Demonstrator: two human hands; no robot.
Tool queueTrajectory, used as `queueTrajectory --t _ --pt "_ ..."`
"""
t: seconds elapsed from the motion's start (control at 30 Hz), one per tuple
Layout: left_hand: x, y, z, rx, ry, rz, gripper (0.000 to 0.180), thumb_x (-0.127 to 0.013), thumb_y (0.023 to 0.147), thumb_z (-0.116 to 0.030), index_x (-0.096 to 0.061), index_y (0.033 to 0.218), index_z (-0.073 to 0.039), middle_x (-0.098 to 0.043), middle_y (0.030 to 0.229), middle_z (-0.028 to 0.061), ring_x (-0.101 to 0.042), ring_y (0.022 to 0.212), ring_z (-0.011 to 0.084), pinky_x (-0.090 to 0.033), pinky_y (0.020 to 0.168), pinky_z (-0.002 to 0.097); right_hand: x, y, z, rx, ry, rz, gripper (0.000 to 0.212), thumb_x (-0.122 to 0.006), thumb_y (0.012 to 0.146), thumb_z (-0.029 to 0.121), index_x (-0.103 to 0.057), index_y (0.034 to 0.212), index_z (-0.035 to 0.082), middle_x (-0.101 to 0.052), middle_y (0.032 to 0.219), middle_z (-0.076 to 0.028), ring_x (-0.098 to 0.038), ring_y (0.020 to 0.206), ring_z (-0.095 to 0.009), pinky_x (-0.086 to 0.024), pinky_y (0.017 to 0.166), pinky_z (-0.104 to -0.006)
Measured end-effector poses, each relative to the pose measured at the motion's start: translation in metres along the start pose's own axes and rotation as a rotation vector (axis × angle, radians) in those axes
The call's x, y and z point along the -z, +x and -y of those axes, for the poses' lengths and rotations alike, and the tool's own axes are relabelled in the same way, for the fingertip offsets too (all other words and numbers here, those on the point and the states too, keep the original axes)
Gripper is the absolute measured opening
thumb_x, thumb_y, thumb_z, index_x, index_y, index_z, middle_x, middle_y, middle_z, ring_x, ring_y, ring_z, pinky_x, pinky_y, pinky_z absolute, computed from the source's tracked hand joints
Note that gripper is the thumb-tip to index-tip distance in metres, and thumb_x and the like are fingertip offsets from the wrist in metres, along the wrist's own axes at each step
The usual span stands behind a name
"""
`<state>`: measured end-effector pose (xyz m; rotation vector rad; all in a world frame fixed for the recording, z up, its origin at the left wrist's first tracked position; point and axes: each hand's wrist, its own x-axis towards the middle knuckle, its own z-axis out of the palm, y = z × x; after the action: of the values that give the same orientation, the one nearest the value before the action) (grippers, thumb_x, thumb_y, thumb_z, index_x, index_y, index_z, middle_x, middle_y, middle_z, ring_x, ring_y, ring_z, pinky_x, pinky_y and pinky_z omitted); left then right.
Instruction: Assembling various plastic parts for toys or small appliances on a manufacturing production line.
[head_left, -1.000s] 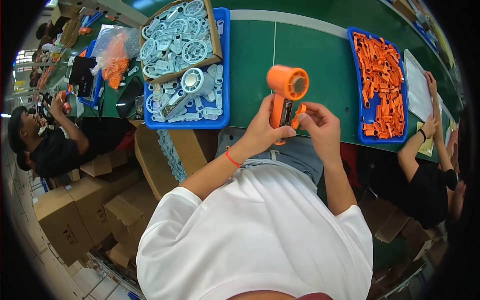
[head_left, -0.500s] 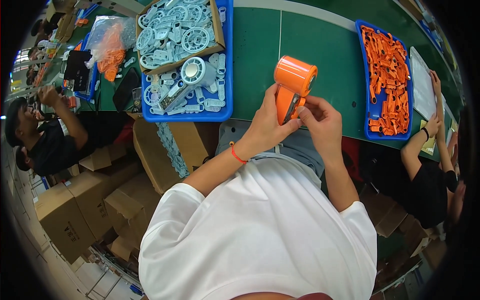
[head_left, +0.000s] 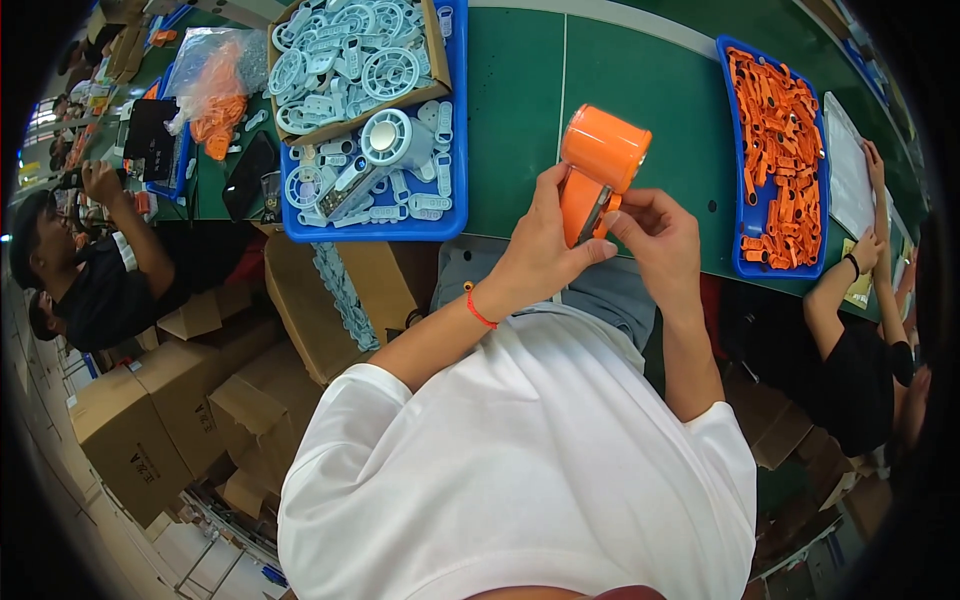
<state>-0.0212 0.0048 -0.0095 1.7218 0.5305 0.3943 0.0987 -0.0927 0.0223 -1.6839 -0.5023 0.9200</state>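
Above my lap, at the edge of the green table, my left hand (head_left: 532, 242) is closed round the handle of an orange handheld fan (head_left: 604, 150). Its drum-shaped head points up and away from me. A dark and silvery strip shows along the handle's right side. My right hand (head_left: 662, 245) pinches a small orange piece (head_left: 612, 204) against that side, thumb and forefinger together. Whether this piece is joined to the handle I cannot tell. To the left, a light blue fan (head_left: 393, 142) of similar shape lies among loose light blue parts.
A blue tray (head_left: 400, 233) at the left carries a cardboard box (head_left: 440, 55) of light blue parts. At the right, another blue tray (head_left: 780, 271) holds many small orange parts. Co-workers sit on both sides. Cardboard boxes (head_left: 135, 440) stand at the lower left.
Both hands and the orange fan have shifted slightly to the right, and the fan has turned a little. The small orange piece stays pinched at the handle's side.
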Motion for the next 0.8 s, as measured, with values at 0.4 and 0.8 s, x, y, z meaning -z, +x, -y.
queueTrajectory --t 0.4,0.8 --pt "-0.003 0.0 -0.014 0.068 0.026 -0.036 0.075 -0.07 0.076 -0.017 -0.021 0.13 0.003 -0.048 0.115 0.0202 -0.053 0.105 0.03 -0.043 0.089 0.0371 0.003 0.002 0.006 -0.002 -0.038 -0.015 0.018 -0.067 0.079 0.006 -0.058 0.092 -0.003 -0.064 0.08 -0.006 -0.057 0.067 -0.007 -0.044 0.056 -0.019" --pt "0.012 0.012 -0.018 0.208 -0.163 0.102 0.063 -0.066 0.074 -0.017 -0.035 0.124 0.005 -0.053 0.104 0.0138 -0.055 0.09 0.0182 -0.046 0.08 0.0305 0.011 0.009 -0.012 -0.069 0.135 0.09 0.053 -0.075 0.074 0.027 -0.051 0.111 -0.002 -0.059 0.098 -0.008 -0.057 0.085 -0.013 -0.047 0.074 -0.0247"
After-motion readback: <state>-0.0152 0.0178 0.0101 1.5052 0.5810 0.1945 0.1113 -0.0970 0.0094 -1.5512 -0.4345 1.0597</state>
